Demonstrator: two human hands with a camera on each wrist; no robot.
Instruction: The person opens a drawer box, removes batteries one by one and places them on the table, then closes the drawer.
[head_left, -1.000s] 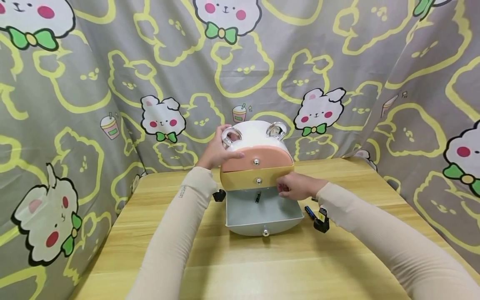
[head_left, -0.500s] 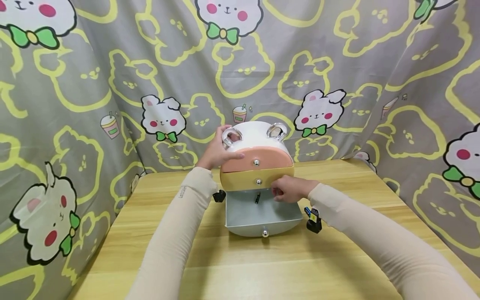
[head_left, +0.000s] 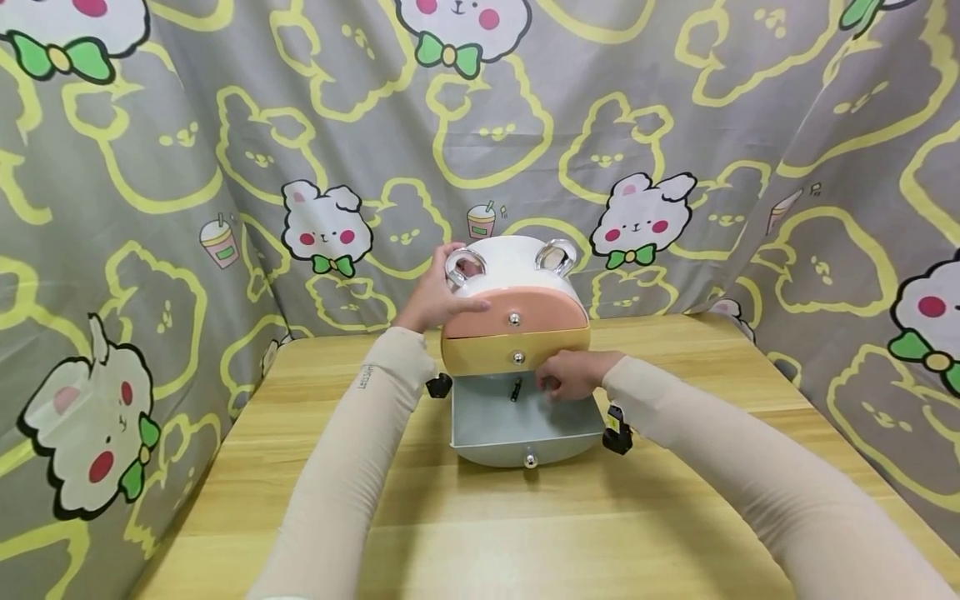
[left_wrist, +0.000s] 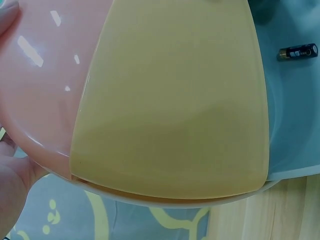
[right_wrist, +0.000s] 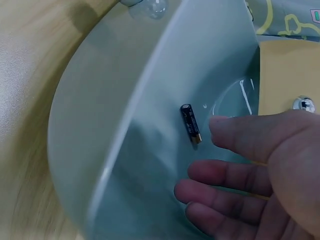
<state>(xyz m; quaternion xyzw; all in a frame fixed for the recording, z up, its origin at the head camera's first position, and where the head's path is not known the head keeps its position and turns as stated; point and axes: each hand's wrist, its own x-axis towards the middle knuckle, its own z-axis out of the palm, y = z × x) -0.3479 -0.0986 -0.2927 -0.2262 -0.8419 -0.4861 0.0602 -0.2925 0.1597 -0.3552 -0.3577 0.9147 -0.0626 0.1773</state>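
A small drawer cabinet with a white top [head_left: 510,258] and silver ring ears stands on the table. Its orange drawer [head_left: 551,310] and yellow drawer [head_left: 480,354] are pushed in, while the grey-blue bottom drawer [head_left: 491,455] is pulled out. Inside that one lies a black battery [right_wrist: 190,124] with a gold end. My left hand [head_left: 437,293] grips the cabinet's upper left side, thumb across the orange front and fingers behind the ear. Over the bottom drawer hovers my right hand [head_left: 576,375]; its fingers [right_wrist: 227,175] are loosely bent beside the battery, with nothing between them.
Wood-grain table [head_left: 480,533] lies under the cabinet. A patterned grey curtain [head_left: 495,117] surrounds it at the back and sides. Black wrist cameras hang below both wrists, the right camera [head_left: 617,431] close to the drawer's right edge.
My right hand has moved left over the bottom drawer, closer to the battery. A blue battery seen on the table at the right is now hidden behind the right wrist camera. The left hand keeps its grip.
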